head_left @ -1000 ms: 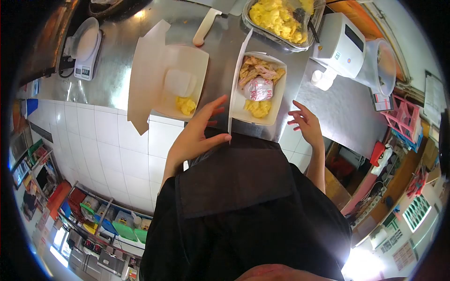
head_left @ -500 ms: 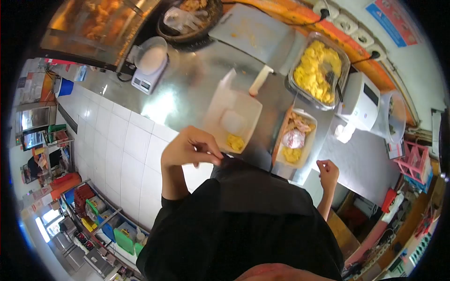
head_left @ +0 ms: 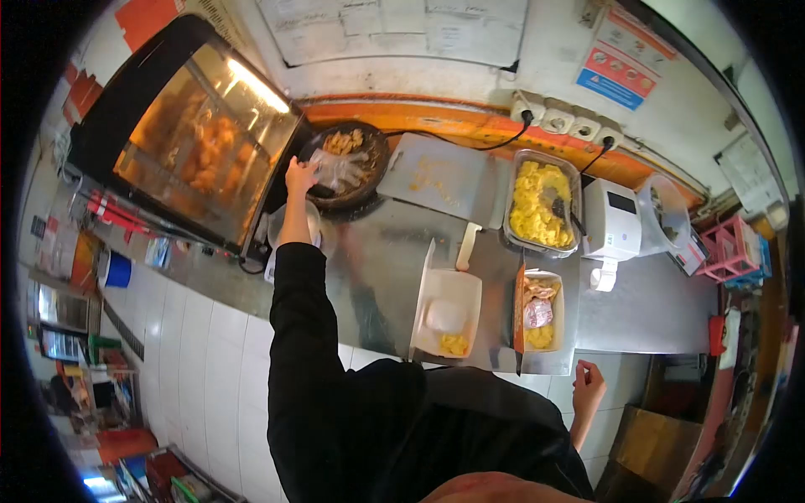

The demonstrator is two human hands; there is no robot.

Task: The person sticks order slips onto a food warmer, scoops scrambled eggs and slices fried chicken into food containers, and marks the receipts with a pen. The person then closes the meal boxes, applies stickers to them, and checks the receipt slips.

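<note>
- Left hand [head_left: 302,177] is at the left edge of the clear plastic [head_left: 339,171], which lies in the far-left pan [head_left: 380,161] near the meat [head_left: 342,142]; whether its fingers clamp it, I cannot tell.
- Best, I judge, to pinch only that edge and lift gently, keeping the sleeve [head_left: 302,277] off the bowl [head_left: 322,233] beneath.
- Right hand [head_left: 589,384] hangs near right, fingers loosely curled; whether the tips meet, I cannot tell.
- Whiteboard [head_left: 394,33] and poster [head_left: 620,63] bear writing, too small to read.
- No brand is legible.
</note>
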